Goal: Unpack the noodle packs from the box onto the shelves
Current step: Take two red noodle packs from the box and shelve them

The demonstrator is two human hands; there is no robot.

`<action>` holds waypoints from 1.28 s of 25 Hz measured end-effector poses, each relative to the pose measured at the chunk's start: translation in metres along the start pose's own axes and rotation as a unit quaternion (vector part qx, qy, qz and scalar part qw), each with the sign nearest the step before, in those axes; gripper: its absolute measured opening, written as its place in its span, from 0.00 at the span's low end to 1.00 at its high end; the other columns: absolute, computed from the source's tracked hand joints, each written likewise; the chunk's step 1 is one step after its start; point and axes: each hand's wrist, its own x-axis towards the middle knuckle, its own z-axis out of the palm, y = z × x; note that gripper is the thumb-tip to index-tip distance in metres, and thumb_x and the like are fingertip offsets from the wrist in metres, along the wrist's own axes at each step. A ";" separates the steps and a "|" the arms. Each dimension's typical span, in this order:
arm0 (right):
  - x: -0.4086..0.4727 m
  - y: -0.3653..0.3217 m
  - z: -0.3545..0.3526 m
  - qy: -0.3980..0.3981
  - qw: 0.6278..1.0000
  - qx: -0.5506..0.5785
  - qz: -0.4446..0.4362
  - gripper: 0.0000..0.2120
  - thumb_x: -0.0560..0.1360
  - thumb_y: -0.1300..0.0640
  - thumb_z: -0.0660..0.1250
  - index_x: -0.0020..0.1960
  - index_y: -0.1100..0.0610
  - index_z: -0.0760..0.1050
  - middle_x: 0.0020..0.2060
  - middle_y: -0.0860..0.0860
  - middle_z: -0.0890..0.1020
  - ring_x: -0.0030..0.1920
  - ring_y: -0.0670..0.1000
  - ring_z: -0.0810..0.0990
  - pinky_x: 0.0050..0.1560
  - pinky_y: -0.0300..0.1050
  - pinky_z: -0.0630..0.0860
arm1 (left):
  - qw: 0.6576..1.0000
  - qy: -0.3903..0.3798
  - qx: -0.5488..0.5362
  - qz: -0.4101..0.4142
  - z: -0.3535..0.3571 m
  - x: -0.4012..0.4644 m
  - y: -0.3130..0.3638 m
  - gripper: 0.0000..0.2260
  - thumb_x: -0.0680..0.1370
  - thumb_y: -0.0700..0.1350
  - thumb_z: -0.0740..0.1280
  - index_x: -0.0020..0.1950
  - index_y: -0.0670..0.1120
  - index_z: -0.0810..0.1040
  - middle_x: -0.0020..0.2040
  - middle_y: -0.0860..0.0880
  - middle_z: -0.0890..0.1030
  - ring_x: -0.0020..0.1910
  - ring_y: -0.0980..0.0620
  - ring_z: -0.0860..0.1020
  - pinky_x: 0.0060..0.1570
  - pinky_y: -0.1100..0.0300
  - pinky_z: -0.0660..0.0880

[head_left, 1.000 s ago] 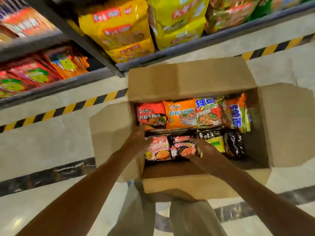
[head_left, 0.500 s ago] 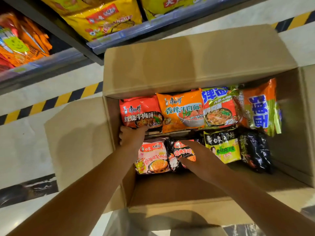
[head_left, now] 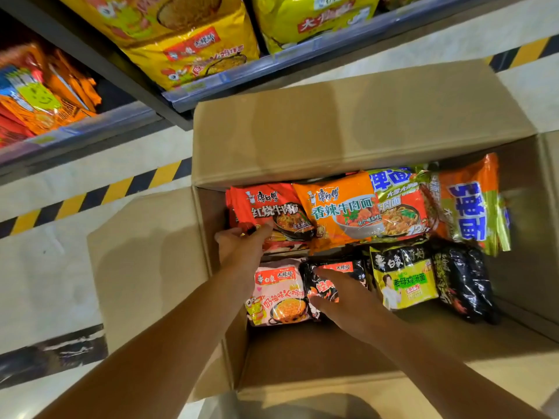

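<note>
Both hands down in box (head_left: 211, 282). Left hand (head_left: 239, 246) pinching red noodle pack (head_left: 263, 207), far-left corner. Right hand (head_left: 341, 297) curled onto black pack (head_left: 320, 285), grip probably closed. Lift straight up, clear of neighbours and flaps.

Both forearms are showing bare from the lower frame edge up to the wrists, with no sleeves covering them. The left hand (head_left: 239, 252) and right hand (head_left: 344, 300) are wearing no gloves, rings, or watch. At the bottom edge, a strip of pale grey clothing (head_left: 217, 406) is showing between the arms.
</note>
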 end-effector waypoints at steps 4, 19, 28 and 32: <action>0.013 -0.015 0.012 -0.023 0.993 0.106 0.035 0.30 0.79 0.45 0.67 0.78 0.48 0.62 0.73 0.47 0.70 0.71 0.52 0.71 0.68 0.47 0.68 | 0.997 -0.078 0.004 -0.011 -0.018 -0.026 0.031 0.17 0.72 0.43 0.77 0.59 0.44 0.79 0.51 0.44 0.85 0.44 0.49 0.85 0.37 0.59 0.81; 0.103 -0.096 0.055 0.181 0.713 0.641 0.219 0.38 0.65 0.41 0.78 0.66 0.60 0.72 0.55 0.58 0.83 0.51 0.56 0.85 0.49 0.52 0.83 | 0.953 -0.194 0.125 0.195 -0.137 -0.037 0.085 0.19 0.72 0.43 0.75 0.61 0.53 0.80 0.54 0.52 0.85 0.53 0.53 0.84 0.45 0.60 0.80; 0.106 -0.110 0.039 0.200 0.734 0.628 0.164 0.24 0.75 0.39 0.69 0.60 0.58 0.78 0.53 0.55 0.85 0.49 0.53 0.85 0.40 0.44 0.84 | 0.957 -0.159 0.132 0.203 -0.156 -0.025 0.076 0.18 0.72 0.44 0.76 0.61 0.53 0.80 0.52 0.53 0.86 0.51 0.52 0.84 0.48 0.56 0.80; 0.103 -0.114 0.036 0.198 0.700 0.672 0.140 0.20 0.77 0.52 0.72 0.62 0.64 0.75 0.53 0.60 0.85 0.45 0.57 0.86 0.37 0.45 0.84 | 0.960 -0.150 0.119 0.206 -0.161 -0.025 0.073 0.18 0.73 0.44 0.74 0.62 0.53 0.79 0.52 0.54 0.85 0.51 0.54 0.84 0.49 0.54 0.80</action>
